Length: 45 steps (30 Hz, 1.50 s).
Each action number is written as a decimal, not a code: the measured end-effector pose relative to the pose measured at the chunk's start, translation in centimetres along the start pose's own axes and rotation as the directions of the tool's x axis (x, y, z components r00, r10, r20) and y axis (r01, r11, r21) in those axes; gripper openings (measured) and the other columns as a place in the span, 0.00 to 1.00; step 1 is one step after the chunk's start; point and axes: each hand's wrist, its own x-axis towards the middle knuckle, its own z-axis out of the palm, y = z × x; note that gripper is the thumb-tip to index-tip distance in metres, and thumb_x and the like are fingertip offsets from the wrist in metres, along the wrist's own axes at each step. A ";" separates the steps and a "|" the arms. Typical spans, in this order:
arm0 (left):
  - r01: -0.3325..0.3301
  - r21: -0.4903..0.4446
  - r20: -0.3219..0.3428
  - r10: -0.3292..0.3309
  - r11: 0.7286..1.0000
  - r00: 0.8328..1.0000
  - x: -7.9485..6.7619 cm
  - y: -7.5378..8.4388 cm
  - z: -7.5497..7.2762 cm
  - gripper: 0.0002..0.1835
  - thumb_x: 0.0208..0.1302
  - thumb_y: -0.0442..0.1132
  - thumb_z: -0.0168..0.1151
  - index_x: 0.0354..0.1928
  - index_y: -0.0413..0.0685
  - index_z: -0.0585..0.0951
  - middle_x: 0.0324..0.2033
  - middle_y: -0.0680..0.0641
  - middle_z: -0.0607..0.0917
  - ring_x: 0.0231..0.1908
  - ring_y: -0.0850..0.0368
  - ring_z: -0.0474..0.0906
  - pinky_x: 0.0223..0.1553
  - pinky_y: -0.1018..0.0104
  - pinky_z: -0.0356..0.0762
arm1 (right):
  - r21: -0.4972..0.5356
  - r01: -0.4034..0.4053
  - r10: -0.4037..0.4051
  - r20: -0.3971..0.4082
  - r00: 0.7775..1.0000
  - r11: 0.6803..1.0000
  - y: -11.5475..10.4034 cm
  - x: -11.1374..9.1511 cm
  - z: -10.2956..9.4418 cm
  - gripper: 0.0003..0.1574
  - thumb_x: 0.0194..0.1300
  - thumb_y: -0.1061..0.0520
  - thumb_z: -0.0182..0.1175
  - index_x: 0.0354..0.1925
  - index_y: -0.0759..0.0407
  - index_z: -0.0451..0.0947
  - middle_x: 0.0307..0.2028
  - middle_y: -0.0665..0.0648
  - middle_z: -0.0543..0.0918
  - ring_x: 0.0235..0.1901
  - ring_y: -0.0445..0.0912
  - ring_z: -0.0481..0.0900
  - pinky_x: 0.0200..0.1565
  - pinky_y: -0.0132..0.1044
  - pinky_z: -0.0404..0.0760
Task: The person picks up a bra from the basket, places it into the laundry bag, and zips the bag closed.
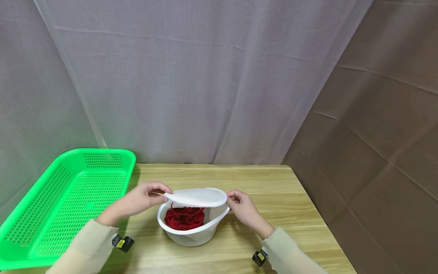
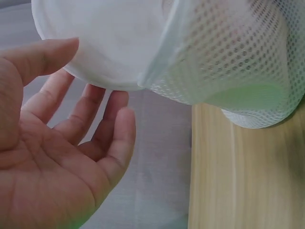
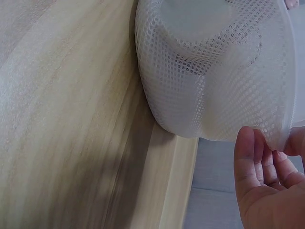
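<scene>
A white mesh laundry bag (image 1: 189, 239) with a round top stands on the wooden table, its mouth gaping toward the near side. Inside lies a tangle of dark red cord-like strands (image 1: 184, 218). Its round white lid flap (image 1: 198, 196) is tilted up over the opening. My left hand (image 1: 145, 198) pinches the flap's left edge, thumb on one face and fingers behind, as the left wrist view shows. At the right end, where flap and rim meet, my right hand (image 1: 243, 208) pinches the edge of the bag. The right wrist view shows its mesh side wall (image 3: 214, 90) bulging.
A large green plastic basket (image 1: 80, 205) with perforated floor and walls stands left of the bag, beside my left forearm. The wooden table (image 1: 273, 236) ends at a grey curtain (image 1: 191, 83) behind and a brown cloth (image 1: 383, 144) on the right.
</scene>
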 end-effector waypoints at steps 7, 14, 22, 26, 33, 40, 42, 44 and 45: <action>0.042 0.048 0.006 -0.043 0.998 0.999 -0.1 -0.5 0.1 0.11 0.63 0.34 0.61 0.48 0.45 0.80 0.48 0.46 0.82 0.51 0.47 0.76 0.49 0.63 0.76 | 0.000 0.015 -0.015 0.000 1.000 1.000 0.3 0.0 -0.2 0.04 0.67 0.62 0.59 0.38 0.62 0.80 0.31 0.57 0.80 0.29 0.47 0.79 0.36 0.48 0.82; 0.076 0.072 -0.077 -0.070 0.995 0.995 -0.2 -0.3 0.3 0.14 0.65 0.34 0.60 0.51 0.41 0.78 0.48 0.43 0.81 0.51 0.48 0.76 0.52 0.60 0.74 | -0.001 -0.006 0.006 0.000 1.000 1.000 0.1 -0.1 -0.2 0.10 0.71 0.58 0.56 0.38 0.63 0.80 0.31 0.56 0.81 0.30 0.47 0.80 0.36 0.46 0.83; 0.133 0.062 -0.178 -0.120 0.989 0.977 0.2 -0.6 1.2 0.15 0.66 0.39 0.62 0.52 0.42 0.78 0.49 0.45 0.82 0.47 0.52 0.78 0.49 0.56 0.76 | 0.065 -0.039 0.039 0.009 0.999 0.997 -0.2 -0.2 -0.2 0.16 0.72 0.53 0.54 0.41 0.65 0.80 0.35 0.58 0.82 0.33 0.48 0.82 0.37 0.40 0.83; 0.184 0.082 -0.159 -0.170 0.979 0.973 0.5 -0.8 1.8 0.21 0.66 0.46 0.63 0.53 0.39 0.77 0.45 0.45 0.82 0.45 0.51 0.79 0.46 0.57 0.77 | 0.048 -0.031 0.031 0.016 0.999 0.998 -0.3 -0.2 -0.2 0.15 0.71 0.53 0.57 0.42 0.65 0.80 0.34 0.57 0.82 0.32 0.47 0.81 0.35 0.37 0.83; 0.275 0.227 -0.162 -0.242 0.934 0.957 1.0 -0.8 2.7 0.26 0.64 0.58 0.60 0.49 0.41 0.80 0.38 0.48 0.81 0.41 0.54 0.76 0.41 0.59 0.76 | -0.024 -0.011 0.012 0.046 0.999 1.000 -0.6 -0.3 -0.3 0.14 0.70 0.54 0.58 0.42 0.65 0.80 0.31 0.55 0.82 0.30 0.47 0.79 0.32 0.36 0.81; 0.234 0.198 -0.089 -0.221 0.952 0.971 1.5 -1.1 3.7 0.20 0.66 0.53 0.60 0.47 0.44 0.81 0.36 0.48 0.80 0.39 0.55 0.74 0.41 0.59 0.73 | -0.047 0.009 -0.006 0.065 0.998 0.999 -0.5 -0.5 -0.1 0.13 0.67 0.51 0.61 0.41 0.59 0.81 0.31 0.53 0.82 0.30 0.45 0.78 0.31 0.34 0.78; 0.220 0.181 -0.071 -0.210 0.959 0.975 1.6 -1.1 3.9 0.19 0.66 0.51 0.61 0.47 0.43 0.81 0.37 0.48 0.80 0.39 0.54 0.74 0.42 0.59 0.72 | -0.059 0.013 -0.009 0.074 0.997 0.998 -0.3 -0.5 -0.1 0.13 0.67 0.49 0.62 0.41 0.58 0.81 0.31 0.52 0.82 0.30 0.45 0.78 0.32 0.33 0.77; 0.205 0.161 -0.054 -0.199 0.965 0.979 1.6 -1.0 4.0 0.18 0.66 0.49 0.62 0.48 0.41 0.80 0.38 0.47 0.80 0.39 0.54 0.74 0.43 0.59 0.72 | -0.069 0.028 -0.022 0.085 0.996 0.997 -0.2 -0.6 0.0 0.14 0.66 0.48 0.62 0.41 0.57 0.81 0.32 0.51 0.82 0.31 0.45 0.77 0.33 0.33 0.77; 0.194 0.151 -0.050 -0.189 0.969 0.981 1.6 -1.0 4.1 0.18 0.66 0.47 0.62 0.48 0.40 0.79 0.38 0.47 0.80 0.40 0.54 0.73 0.43 0.59 0.72 | -0.069 0.034 -0.028 0.089 0.996 0.997 -0.6 -0.8 -0.1 0.13 0.66 0.49 0.62 0.41 0.58 0.81 0.32 0.52 0.82 0.31 0.45 0.77 0.33 0.33 0.76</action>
